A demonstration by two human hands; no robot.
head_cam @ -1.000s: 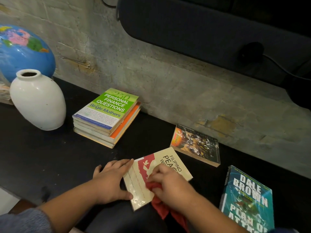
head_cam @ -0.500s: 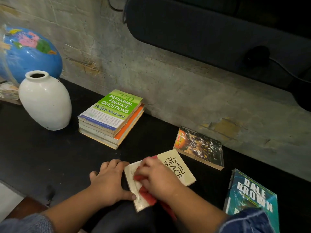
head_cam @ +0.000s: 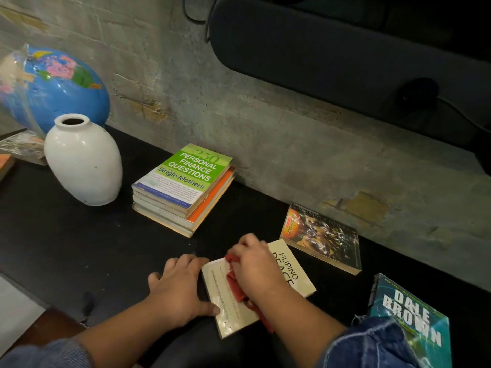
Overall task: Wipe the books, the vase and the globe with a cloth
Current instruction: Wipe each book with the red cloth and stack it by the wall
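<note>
A cream paperback (head_cam: pixel 297 274) lies flat near the front of the black tabletop (head_cam: pixel 79 240). My right hand (head_cam: pixel 255 266) grips a red cloth (head_cam: pixel 235 282) and presses it on the book's cover. My left hand (head_cam: pixel 178 285) lies flat beside the book, thumb and fingertips against its left edge. A stack of three books (head_cam: pixel 186 187), green one on top, sits further back. A white vase (head_cam: pixel 83 163) stands at the left with a blue globe (head_cam: pixel 58 86) behind it. Two more paperbacks lie to the right: a dark one (head_cam: pixel 322 236) and a teal one (head_cam: pixel 409 322).
A rough concrete wall (head_cam: pixel 265 134) runs along the back of the table. A dark padded panel (head_cam: pixel 332 49) with a cable hangs on it above. More books (head_cam: pixel 21 147) lie at the far left under the globe. The table's front edge is close to my arms.
My right hand has slid the red cloth from the lower middle of the cream book up toward its upper left corner. The left hand has stayed against the book's edge.
</note>
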